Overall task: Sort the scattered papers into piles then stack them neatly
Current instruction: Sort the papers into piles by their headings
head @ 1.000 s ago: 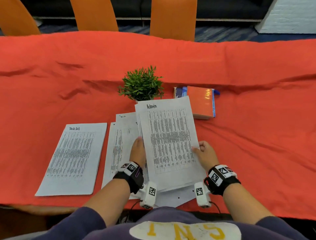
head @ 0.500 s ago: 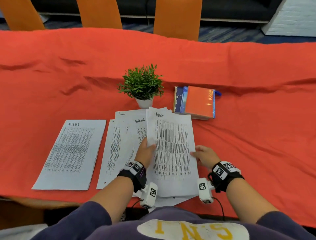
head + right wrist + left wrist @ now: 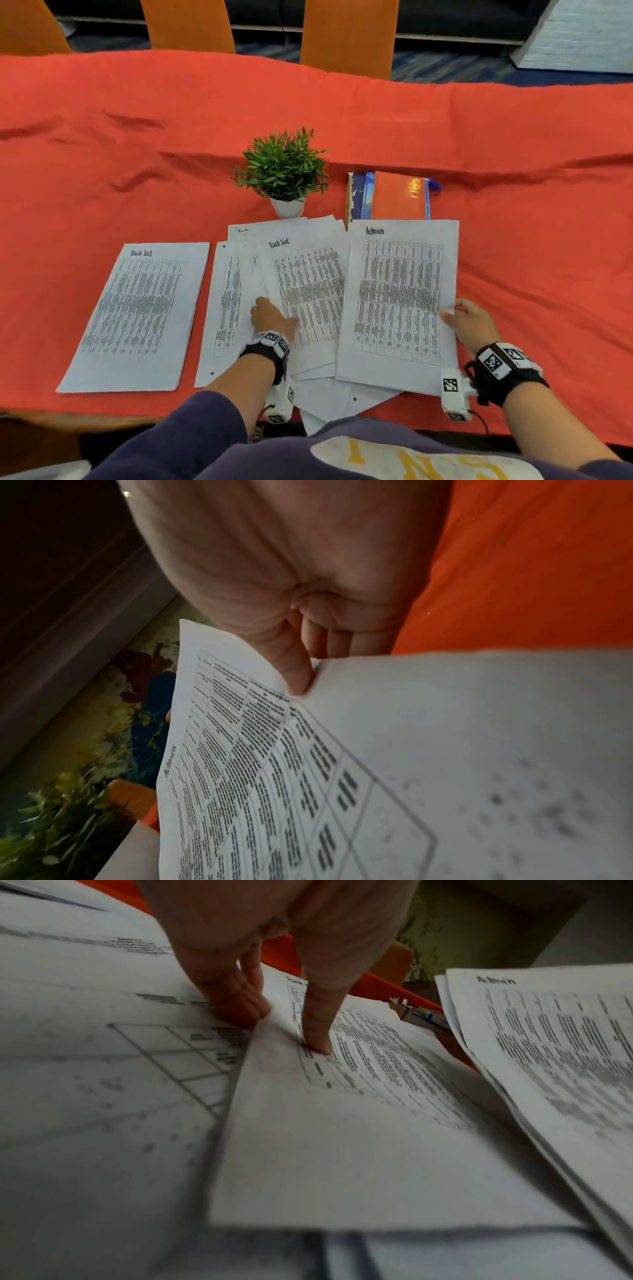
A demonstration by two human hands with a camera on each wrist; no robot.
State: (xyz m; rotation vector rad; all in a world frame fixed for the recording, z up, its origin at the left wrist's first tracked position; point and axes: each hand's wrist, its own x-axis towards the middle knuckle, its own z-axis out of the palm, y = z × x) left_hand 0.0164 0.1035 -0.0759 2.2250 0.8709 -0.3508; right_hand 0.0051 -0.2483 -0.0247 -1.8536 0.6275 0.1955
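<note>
On the red tablecloth (image 3: 513, 144) a neat "Task List" pile (image 3: 137, 315) lies at the left. A loose heap of sheets (image 3: 226, 301) fills the middle. My left hand (image 3: 270, 313) (image 3: 283, 1030) pinches the left edge of the top "Task List" sheet (image 3: 308, 287) (image 3: 342, 1123), thumb on top and fingers under it. The "Admin" stack (image 3: 397, 301) (image 3: 445, 750) (image 3: 565, 1047) lies to the right, overlapping the heap. My right hand (image 3: 457, 313) (image 3: 313, 666) pinches its right edge, thumb above and fingers beneath.
A small potted plant (image 3: 284, 171) and a stack of notebooks (image 3: 397, 195) stand just behind the papers. Some sheets (image 3: 335, 404) hang over the table's front edge by my body. Orange chairs (image 3: 346, 34) line the far side.
The Admin stack has come down from in front of me and moved right onto the table. My left hand has let go of it and taken the edge of a Task List sheet.
</note>
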